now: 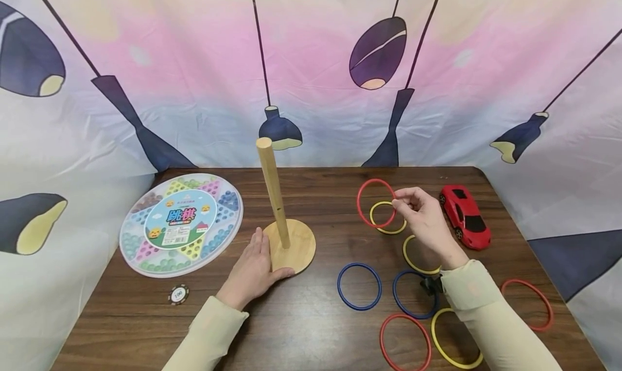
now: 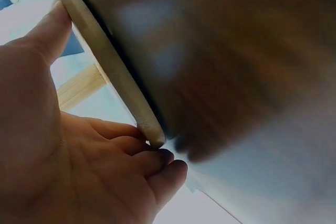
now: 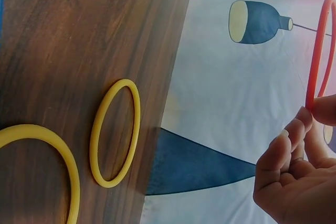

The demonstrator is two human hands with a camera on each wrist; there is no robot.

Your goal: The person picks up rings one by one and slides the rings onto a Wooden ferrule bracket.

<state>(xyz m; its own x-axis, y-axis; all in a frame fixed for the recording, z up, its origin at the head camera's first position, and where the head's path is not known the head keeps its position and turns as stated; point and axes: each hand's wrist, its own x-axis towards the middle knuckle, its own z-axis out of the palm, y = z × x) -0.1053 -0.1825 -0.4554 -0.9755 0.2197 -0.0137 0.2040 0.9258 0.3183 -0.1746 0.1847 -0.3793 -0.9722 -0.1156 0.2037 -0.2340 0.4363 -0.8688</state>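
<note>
My left hand [image 1: 252, 268] holds the round base [image 1: 303, 244] of a wooden peg stand, with fingers along its left rim and thumb at its front. The stand's upright post [image 1: 274, 190] leans slightly in the head view. In the left wrist view the base [image 2: 115, 72] appears edge-on between thumb and fingers. My right hand [image 1: 425, 220] pinches a red ring [image 1: 360, 202] by its right side, raised above the table. Behind that ring in the head view lies a yellow ring [image 1: 394, 232]. Another yellow ring [image 1: 408, 260] is partly hidden below my right wrist.
Two blue rings [image 1: 359, 308] and more red and yellow rings lie at front right. A red toy car [image 1: 466, 217] stands beyond my right hand. At left are a round Chinese checkers set [image 1: 228, 233] and a poker chip [image 1: 178, 294]. A printed curtain [image 1: 316, 63] borders the table.
</note>
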